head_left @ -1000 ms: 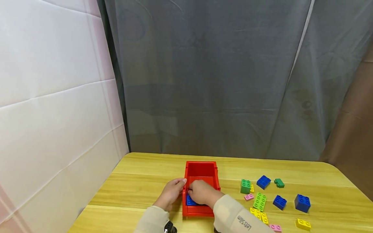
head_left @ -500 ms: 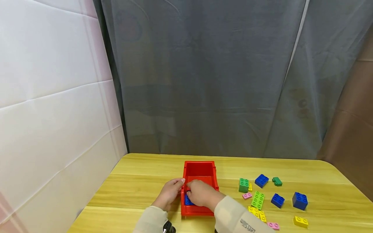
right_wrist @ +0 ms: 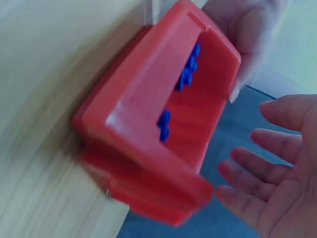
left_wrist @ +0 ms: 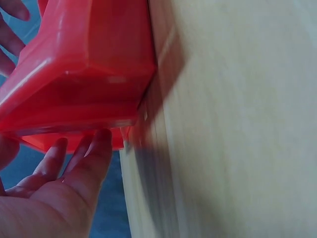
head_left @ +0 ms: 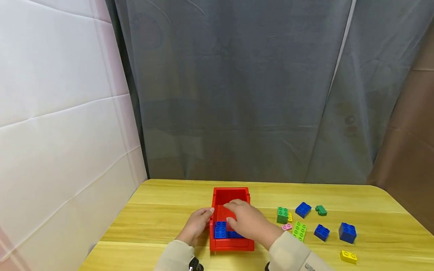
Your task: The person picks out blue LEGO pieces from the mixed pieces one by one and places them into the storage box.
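Observation:
A red plastic bin stands on the wooden table in front of me. Inside its near end lie a blue toy brick along the left wall and another blue brick beside it, partly covered by my right hand. My left hand holds the bin's left side, thumb at the rim and fingertips under the lip in the left wrist view. Over the bin's right side is my right hand, its fingers spread and nothing in them; the right wrist view shows its bare palm beside the bin.
Loose bricks lie right of the bin: a green brick, a lime brick, a pink brick, a yellow brick and several blue ones, including a tall blue brick. A grey curtain hangs behind the table.
My right hand has come off the blue bricks, lifting up and right with its fingers opening, so more of the bricks shows. My left hand stays at the bin's side. The view shifts slightly.

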### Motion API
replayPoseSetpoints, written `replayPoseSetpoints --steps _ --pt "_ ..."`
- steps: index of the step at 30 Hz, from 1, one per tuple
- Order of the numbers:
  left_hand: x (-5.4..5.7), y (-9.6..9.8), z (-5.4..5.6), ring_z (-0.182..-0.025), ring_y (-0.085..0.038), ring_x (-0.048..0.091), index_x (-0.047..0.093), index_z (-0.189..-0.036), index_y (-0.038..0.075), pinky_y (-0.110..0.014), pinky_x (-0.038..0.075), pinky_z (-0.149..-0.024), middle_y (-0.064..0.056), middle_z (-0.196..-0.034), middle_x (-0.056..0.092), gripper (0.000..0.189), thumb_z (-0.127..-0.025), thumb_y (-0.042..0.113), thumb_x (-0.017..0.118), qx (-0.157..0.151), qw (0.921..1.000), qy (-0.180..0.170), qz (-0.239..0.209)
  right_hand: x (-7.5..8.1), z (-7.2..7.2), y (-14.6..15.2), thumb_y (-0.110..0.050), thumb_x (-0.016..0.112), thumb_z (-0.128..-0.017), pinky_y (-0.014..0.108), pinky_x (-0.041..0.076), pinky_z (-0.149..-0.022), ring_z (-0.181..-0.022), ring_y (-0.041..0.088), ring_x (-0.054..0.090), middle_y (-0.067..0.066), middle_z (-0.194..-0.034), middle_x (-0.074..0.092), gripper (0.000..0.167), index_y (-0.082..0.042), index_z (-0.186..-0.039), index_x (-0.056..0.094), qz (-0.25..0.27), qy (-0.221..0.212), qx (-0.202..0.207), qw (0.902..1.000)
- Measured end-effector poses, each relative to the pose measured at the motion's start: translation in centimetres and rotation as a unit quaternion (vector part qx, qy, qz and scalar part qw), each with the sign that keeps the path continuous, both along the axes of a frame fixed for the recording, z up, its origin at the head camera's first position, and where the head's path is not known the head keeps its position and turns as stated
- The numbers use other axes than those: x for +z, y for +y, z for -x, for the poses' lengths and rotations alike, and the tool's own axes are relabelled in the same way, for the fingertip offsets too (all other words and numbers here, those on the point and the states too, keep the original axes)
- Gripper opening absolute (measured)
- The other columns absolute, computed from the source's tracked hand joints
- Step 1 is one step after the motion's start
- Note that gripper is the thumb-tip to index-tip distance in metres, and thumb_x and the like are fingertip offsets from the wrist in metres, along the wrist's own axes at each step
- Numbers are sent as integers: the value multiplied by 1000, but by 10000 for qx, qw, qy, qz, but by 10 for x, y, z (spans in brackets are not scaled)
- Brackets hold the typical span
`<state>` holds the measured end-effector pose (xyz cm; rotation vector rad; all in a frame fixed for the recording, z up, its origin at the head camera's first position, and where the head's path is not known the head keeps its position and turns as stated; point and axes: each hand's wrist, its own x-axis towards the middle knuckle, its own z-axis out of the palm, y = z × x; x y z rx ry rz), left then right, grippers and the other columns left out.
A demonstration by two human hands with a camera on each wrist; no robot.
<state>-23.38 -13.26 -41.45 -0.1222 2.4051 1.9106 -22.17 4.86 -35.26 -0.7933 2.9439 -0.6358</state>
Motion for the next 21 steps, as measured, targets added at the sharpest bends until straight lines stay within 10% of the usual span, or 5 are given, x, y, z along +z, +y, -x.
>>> replayPoseSetpoints --steps 10,21 --pt "1 1 0 -109 -37 57 54 -128 -9 -52 45 -97 -25 -123 59 48 -101 31 48 79 9999 -90 27 9 -8 26 -24 64 -92 51 46 -98 -128 29 48 7 -138 53 48 -14 -138 53 609 495 -258 9966" --pt "0 0 1 -106 -34 59 54 -127 -10 -51 46 -97 -24 -120 61 48 -101 30 48 48 10000 -26 12 3 -14 55 -16 71 -87 43 51 -93 -119 23 56 4 -128 60 46 -15 -131 59 981 2141 -694 9694"
